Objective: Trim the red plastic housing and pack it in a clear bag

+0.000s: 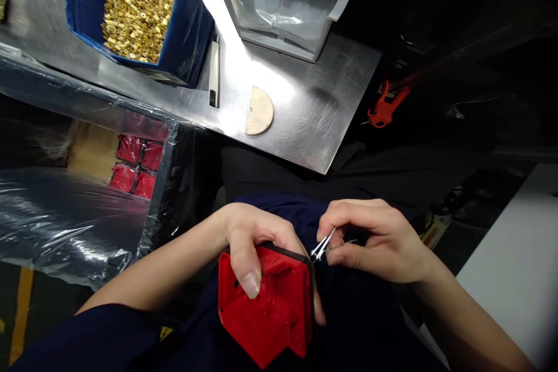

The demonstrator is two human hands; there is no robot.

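My left hand (pixel 257 238) grips a red plastic housing (pixel 279 314) with a black edge, its thumb pressed inside the hollow side and its fingers behind. The housing is tilted above my lap. My right hand (pixel 370 241) pinches a small silver nail clipper (pixel 321 245) between thumb and fingers. The clipper's tip meets the black edge at the housing's upper right corner. Whether its jaws are closed on anything is too small to tell.
A metal table (pixel 300 122) holds a blue bin (pixel 187 40) of brass parts, a box cutter (pixel 214 72), a tan half-disc (pixel 260 111) and a grey bin (pixel 279 43) lined with plastic. Left, a plastic-lined crate (pixel 159 186) contains red pieces. An orange-handled tool (pixel 386 107) hangs right.
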